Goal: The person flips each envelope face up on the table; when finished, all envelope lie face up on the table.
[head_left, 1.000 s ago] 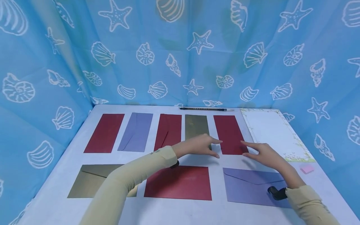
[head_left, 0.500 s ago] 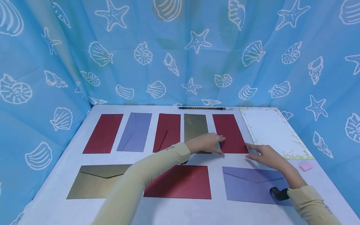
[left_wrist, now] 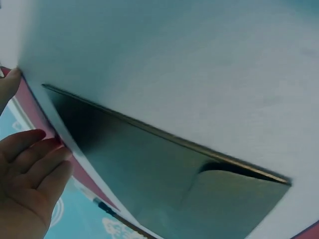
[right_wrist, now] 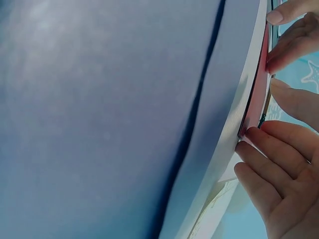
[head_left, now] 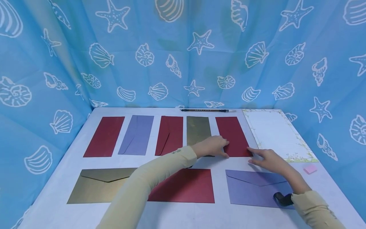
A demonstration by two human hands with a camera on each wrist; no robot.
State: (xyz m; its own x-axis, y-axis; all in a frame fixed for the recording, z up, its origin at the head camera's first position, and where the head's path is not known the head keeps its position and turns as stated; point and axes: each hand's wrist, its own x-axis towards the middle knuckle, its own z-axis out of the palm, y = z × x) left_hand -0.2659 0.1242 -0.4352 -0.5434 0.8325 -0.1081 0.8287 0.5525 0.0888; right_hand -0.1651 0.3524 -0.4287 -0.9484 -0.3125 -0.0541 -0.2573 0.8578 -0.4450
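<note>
A dark red envelope [head_left: 234, 135] lies upright at the right end of the back row. My left hand [head_left: 211, 146] is at its left edge, fingertips reaching over that edge and thumb near the lower left corner. At the lower right corner, the fingertips of my right hand [head_left: 271, 160] touch the envelope's edge. The left wrist view shows extended left fingers [left_wrist: 50, 167] against the red edge, beside a gold envelope [left_wrist: 149, 164] with a flap. In the right wrist view, the right fingers [right_wrist: 269, 164] lie nearly straight, and both hands flank the red envelope [right_wrist: 256, 94].
Left along the back row lie an olive-gold envelope [head_left: 197, 128], red ones and a purple one [head_left: 137, 135]. In front are gold [head_left: 97, 187], red [head_left: 188, 187] and purple [head_left: 251, 189] envelopes. A brush [head_left: 204, 110], bordered paper [head_left: 277, 133] and pink eraser [head_left: 310, 169] lie farther out.
My left hand has moved right, from short of the red envelope onto its left edge. The right hand has settled at the lower right corner. The view has shifted slightly.
</note>
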